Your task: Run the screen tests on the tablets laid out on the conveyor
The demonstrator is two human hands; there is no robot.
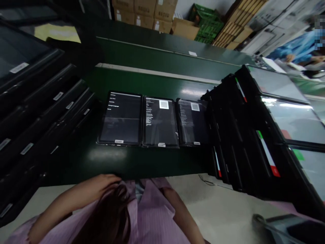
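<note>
Hair (pixel 106 217) over a purple shirt (pixel 157 220); beyond, three lit tablets (pixel 161 132) in a row on the counter (pixel 157 164).
Middle tablet (pixel 154 135) and right tablet (pixel 194 127) show square codes (pixel 164 104); the left tablet (pixel 122 125), on a text menu (pixel 113 106), seems behind. Left hand (pixel 108 182) against the shirt, grip unclear; right hand hidden.

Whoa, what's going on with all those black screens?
Three flat, black, rectangular tablets lie in a row on a shiny green table, screens lit with white writing. No hand is touching them. The person's left hand is by their pink cloth shirt; the right hand is hidden. Black stacks stand on both sides.
</note>
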